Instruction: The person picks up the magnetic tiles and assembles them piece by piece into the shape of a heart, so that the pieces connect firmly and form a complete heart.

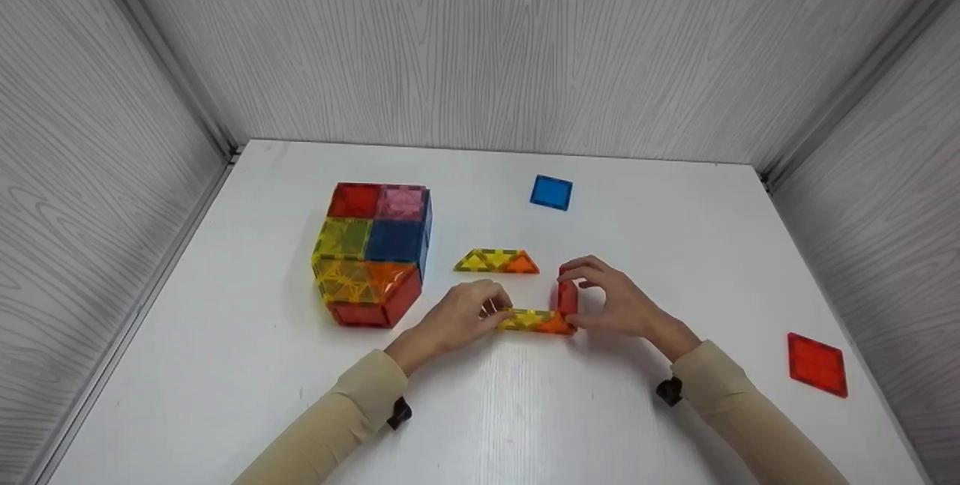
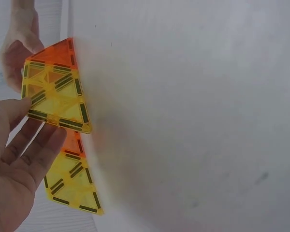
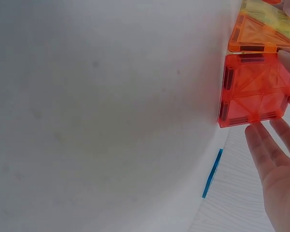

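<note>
My left hand [image 1: 461, 312] pinches the left end of an upright strip of yellow and orange magnetic tiles [image 1: 529, 320], thumb on one side and fingers on the other. At the strip's orange end, a red square magnetic tile [image 1: 568, 296] stands on edge at a corner to it. My right hand [image 1: 619, 306] holds this red tile, with the thumb by the joint and the fingertips at the tile's far edge in the right wrist view. Just behind, a second yellow and orange strip [image 1: 495, 261], trapezoid in outline, stands apart from both hands.
To the left stands a block built of red, pink, yellow, blue and orange magnetic tiles [image 1: 394, 240]. A blue square tile [image 1: 551, 193] lies toward the back of the white table [image 1: 225, 365]. Another red square tile [image 1: 817, 365] is near the right edge. Grey wood-grain panels [image 1: 480, 50] enclose the back and sides.
</note>
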Demonstrator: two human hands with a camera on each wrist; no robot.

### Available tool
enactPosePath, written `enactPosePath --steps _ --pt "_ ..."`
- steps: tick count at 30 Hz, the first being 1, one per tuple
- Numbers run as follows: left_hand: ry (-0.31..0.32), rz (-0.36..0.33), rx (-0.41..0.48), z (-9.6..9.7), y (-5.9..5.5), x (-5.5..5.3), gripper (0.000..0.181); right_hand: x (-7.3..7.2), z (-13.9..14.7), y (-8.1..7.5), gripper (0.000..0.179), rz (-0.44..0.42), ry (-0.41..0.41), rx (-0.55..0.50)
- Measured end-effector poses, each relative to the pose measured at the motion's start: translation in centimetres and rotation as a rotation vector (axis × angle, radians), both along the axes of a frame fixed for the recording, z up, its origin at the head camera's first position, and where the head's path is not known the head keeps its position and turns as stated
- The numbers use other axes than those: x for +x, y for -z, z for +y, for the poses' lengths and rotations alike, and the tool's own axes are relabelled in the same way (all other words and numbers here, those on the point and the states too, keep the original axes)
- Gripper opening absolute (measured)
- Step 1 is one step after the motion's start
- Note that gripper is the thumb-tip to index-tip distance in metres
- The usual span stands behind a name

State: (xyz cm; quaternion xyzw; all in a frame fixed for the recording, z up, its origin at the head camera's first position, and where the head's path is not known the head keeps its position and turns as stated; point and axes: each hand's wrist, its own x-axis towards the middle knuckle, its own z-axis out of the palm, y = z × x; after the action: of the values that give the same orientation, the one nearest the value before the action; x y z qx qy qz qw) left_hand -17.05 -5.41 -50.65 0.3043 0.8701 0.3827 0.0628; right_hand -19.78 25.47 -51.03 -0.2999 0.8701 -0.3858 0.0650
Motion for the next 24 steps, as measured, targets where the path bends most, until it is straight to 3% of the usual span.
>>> enactPosePath --steps 9,24 --pt "0.004 0.013 0.014 -0.08 0.13 0.15 0.012 0.11 -0.13 0.40 0.055 0.042 -0.006 -0.045" --pt "0.020 0.010 0.017 -0.53 -0.14 0.18 0.016 0.32 -0.33 0.49 0.057 0.031 0.001 0.000"
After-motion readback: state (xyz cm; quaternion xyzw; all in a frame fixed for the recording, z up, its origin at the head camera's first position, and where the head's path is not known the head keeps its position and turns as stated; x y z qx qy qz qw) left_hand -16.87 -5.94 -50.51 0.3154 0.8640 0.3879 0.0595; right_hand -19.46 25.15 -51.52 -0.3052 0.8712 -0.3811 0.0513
